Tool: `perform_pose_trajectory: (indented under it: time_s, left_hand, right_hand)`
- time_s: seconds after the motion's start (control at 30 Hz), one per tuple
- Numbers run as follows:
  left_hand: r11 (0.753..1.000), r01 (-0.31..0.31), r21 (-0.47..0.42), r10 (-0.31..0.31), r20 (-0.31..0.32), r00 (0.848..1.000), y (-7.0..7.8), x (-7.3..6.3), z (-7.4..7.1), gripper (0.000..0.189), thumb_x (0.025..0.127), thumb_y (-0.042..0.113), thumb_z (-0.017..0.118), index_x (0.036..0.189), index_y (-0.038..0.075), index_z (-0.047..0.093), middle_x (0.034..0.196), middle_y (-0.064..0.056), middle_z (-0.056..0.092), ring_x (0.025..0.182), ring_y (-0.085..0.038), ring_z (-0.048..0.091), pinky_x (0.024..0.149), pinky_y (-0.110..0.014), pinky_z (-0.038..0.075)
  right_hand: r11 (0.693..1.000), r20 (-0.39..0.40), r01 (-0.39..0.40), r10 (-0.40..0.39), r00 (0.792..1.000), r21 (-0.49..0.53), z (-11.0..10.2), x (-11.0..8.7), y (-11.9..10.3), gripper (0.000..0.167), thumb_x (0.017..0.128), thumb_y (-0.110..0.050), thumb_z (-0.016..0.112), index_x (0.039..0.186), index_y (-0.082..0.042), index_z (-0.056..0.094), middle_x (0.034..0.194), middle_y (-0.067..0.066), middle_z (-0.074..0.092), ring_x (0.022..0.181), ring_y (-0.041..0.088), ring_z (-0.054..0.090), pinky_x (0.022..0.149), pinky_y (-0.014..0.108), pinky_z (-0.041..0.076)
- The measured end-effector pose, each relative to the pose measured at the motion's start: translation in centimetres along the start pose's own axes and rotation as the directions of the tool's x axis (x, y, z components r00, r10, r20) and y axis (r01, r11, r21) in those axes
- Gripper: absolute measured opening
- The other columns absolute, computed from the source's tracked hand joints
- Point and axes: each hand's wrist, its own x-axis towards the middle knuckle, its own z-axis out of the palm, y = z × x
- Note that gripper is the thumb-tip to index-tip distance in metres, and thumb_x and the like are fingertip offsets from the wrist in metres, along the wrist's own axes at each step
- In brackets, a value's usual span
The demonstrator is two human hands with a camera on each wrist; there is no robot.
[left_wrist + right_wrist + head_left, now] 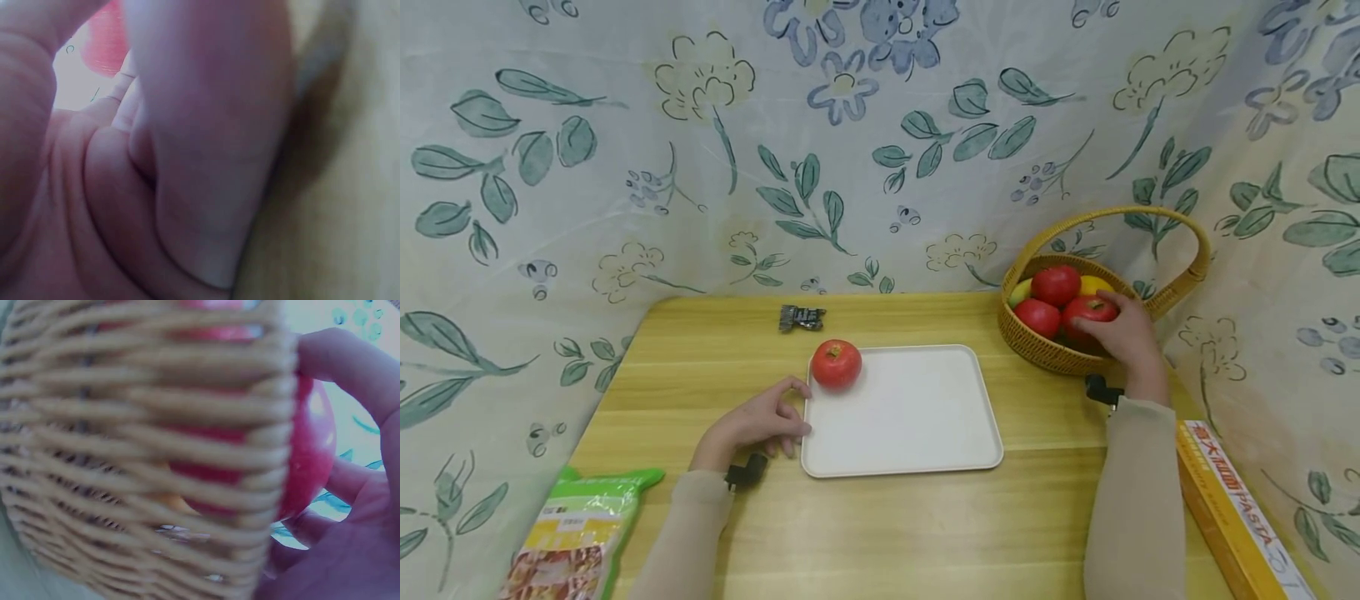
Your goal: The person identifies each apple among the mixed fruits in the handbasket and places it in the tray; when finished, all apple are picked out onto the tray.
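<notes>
My right hand [1122, 329] reaches into a wicker basket [1052, 354] and grips a red apple [1088, 315], its thumb and fingers around the fruit. In the right wrist view the apple [312, 447] shows partly behind the woven basket wall [144, 444]. Beside it in the basket lie two more red apples [1056, 286] and yellow fruit [1093, 285]. My left hand [763, 421] is at the left edge of a white tray [910, 417], fingers loosely bent and nothing held; whether it touches the rim I cannot tell. Another red apple [837, 364] sits in the tray's far left corner.
A small dark packet [802, 317] lies behind the tray on the wooden table [880, 533]. A green and yellow food bag [576, 533] is at the front left. A yellow pasta box [1236, 517] lies at the right edge. Floral cloth [880, 208] hangs behind.
</notes>
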Motion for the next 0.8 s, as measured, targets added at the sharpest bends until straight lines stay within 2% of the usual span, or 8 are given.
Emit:
perform_pose_trajectory:
  time_s: [0.13,0.37,0.6,0.8]
  left_hand:
    - [1.0,0.0,0.002,0.0,-0.002,1.0,0.0,0.0,0.0,0.063,0.093,0.025,0.083,0.142,0.016,0.043,0.079,-0.006,0.074,0.061,-0.018,0.068,0.054,-0.029,0.053]
    - [1.0,-0.001,0.0,0.001,-0.003,1.0,0.0,0.0,-0.1,0.064,0.092,0.026,0.083,0.142,0.016,0.043,0.079,-0.007,0.074,0.06,-0.018,0.068,0.054,-0.029,0.053]
    - [1.0,-0.012,-0.007,0.012,-0.002,1.0,-0.2,0.0,0.0,0.064,0.092,0.026,0.084,0.141,0.015,0.044,0.079,-0.007,0.074,0.06,-0.018,0.068,0.053,-0.029,0.053]
    - [1.0,-0.018,-0.008,0.018,0.004,1.0,-0.2,0.1,0.0,0.064,0.092,0.024,0.084,0.141,0.015,0.043,0.08,-0.006,0.074,0.06,-0.017,0.069,0.052,-0.028,0.052]
  right_hand:
    - [0.999,-0.046,0.03,-0.029,0.999,0.037,0.2,-0.7,-0.9,0.091,0.099,-0.05,0.069,0.166,-0.003,0.028,0.163,0.04,0.025,0.142,0.059,0.035,0.116,0.075,0.035]
    - [0.996,-0.062,0.072,-0.069,0.996,0.049,0.5,-2.5,-3.3,0.092,0.097,-0.055,0.071,0.167,-0.012,0.03,0.165,0.033,0.025,0.142,0.055,0.034,0.112,0.075,0.037]
    - [0.976,0.027,0.126,-0.132,0.991,0.175,1.5,-3.8,-5.3,0.087,0.098,-0.043,0.076,0.166,-0.016,0.029,0.17,0.027,0.022,0.146,0.054,0.033,0.116,0.075,0.035]
    - [0.942,0.087,0.18,-0.212,0.973,0.282,3.5,-4.7,-6.9,0.084,0.096,-0.034,0.08,0.164,-0.019,0.033,0.17,0.021,0.028,0.147,0.046,0.036,0.121,0.07,0.035]
